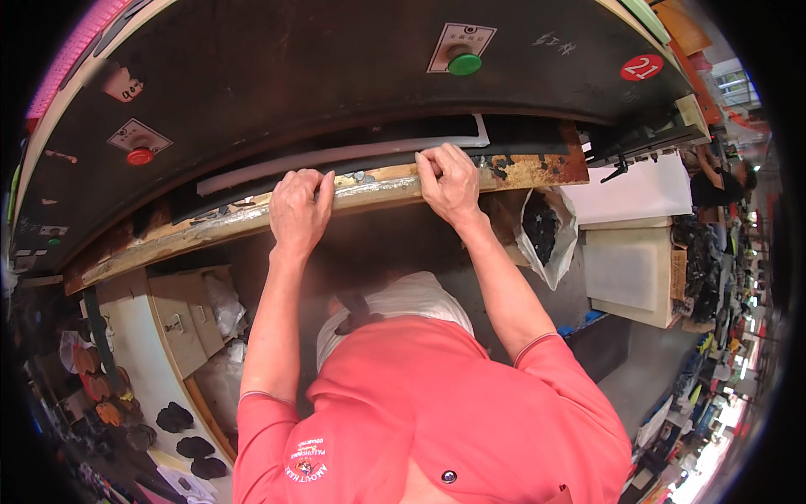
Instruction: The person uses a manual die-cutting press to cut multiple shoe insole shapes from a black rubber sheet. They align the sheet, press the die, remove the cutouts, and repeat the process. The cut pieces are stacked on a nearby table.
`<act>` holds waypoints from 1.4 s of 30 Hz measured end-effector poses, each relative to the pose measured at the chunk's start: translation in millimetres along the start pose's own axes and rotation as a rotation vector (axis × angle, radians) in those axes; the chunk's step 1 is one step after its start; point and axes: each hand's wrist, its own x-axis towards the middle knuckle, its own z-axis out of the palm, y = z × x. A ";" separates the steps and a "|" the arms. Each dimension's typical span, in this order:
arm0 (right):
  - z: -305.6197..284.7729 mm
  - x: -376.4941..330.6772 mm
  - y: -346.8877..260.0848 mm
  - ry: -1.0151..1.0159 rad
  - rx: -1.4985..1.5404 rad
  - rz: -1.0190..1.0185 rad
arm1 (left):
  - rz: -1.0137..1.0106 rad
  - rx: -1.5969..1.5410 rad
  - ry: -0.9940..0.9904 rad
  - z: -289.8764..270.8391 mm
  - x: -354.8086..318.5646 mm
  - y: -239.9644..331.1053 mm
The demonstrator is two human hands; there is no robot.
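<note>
My left hand (pixel 300 210) is closed at the worn wooden front edge (pixel 378 183) of a machine bed, knuckles up. To its right, my right hand (pixel 451 183) is curled in the same way at that edge. Whatever the fingers of either hand may hold is hidden beneath them. Just behind both hands lies a long pale strip (pixel 336 157), turned up at its right end, on a dark surface under the machine's dark overhanging head (pixel 319 67).
The head carries a green button (pixel 464 64) and a red button (pixel 139 156). On the right, an open white sack (pixel 548 235) with dark pieces hangs beside a pale cabinet (pixel 625 267). Several dark pieces (pixel 196 447) lie on a pale surface at lower left.
</note>
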 end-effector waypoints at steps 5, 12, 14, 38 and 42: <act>8.4 0.8 2.7 0.025 -0.030 -0.009 | -0.036 -0.012 -0.024 -1.5 -0.9 0.5; 3.7 -4.6 4.6 0.026 0.005 -0.044 | -0.010 -0.020 -0.012 -1.4 -3.0 0.5; 2.3 -5.9 5.6 0.003 0.067 0.009 | -0.022 -0.021 -0.028 -1.9 -4.0 1.0; 84.2 126.1 -15.6 -0.338 0.082 0.108 | 0.032 -0.053 -0.226 44.9 121.5 -36.2; 54.7 142.5 10.0 -0.358 0.828 0.565 | -0.009 -0.105 -0.229 46.6 114.7 -40.3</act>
